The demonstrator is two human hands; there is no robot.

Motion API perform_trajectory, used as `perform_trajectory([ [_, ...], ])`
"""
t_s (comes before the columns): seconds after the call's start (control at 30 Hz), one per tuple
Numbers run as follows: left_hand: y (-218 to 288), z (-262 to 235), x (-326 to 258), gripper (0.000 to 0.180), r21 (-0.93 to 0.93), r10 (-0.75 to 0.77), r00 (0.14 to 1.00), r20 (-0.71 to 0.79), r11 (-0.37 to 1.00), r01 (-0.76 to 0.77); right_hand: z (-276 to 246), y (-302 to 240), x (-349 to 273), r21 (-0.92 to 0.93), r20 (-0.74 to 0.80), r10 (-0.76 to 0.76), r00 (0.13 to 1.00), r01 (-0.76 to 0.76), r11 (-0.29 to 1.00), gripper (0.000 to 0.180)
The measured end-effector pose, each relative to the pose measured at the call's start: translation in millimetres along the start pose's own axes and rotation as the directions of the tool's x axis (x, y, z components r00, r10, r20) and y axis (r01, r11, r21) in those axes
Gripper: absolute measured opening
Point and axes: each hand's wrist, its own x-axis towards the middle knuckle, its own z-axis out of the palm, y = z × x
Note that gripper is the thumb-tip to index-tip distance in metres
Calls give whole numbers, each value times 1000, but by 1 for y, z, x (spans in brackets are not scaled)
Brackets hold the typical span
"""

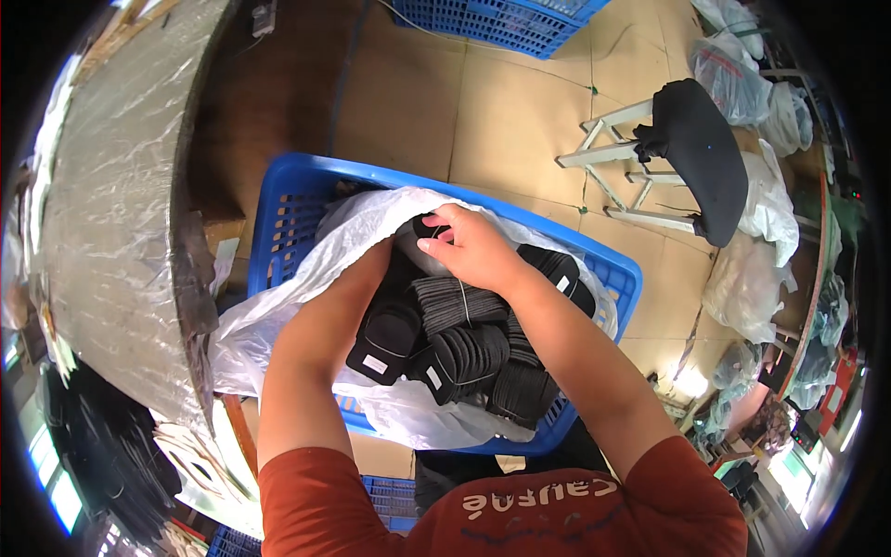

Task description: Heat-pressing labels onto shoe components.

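Note:
A white plastic bag (278, 314) lines a blue plastic basket (613, 265) and lies open around tied bundles of flat black pieces (455, 357). The bundles have rounded ends and thin bands; some carry small white labels. At the far side of the basket, my right hand (475, 249) curls its thumb and fingers around the end of a black bundle (425, 226). My left forearm (320, 339) reaches into the bag beside it. My left hand is hidden beneath the bag's edge and among the black bundles.
A plastic-wrapped table or board (111, 204) stands close on the left. To the right is a stool (696, 158) with a black seat, near stuffed plastic bags (742, 288). Another blue crate (506, 23) sits beyond the basket on the tiled floor.

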Motion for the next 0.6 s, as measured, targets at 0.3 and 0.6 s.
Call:
perform_trajectory([
  [0.3,65,-51,-105,42,4,-8,984,-178,1000,9,3,5,-35,59,163,13,987,-23,998,52],
  [0.6,214,-78,-242,83,-813,-418,885,-204,575,85,-44,-22,-132,132,460,-50,887,-12,991,112],
])
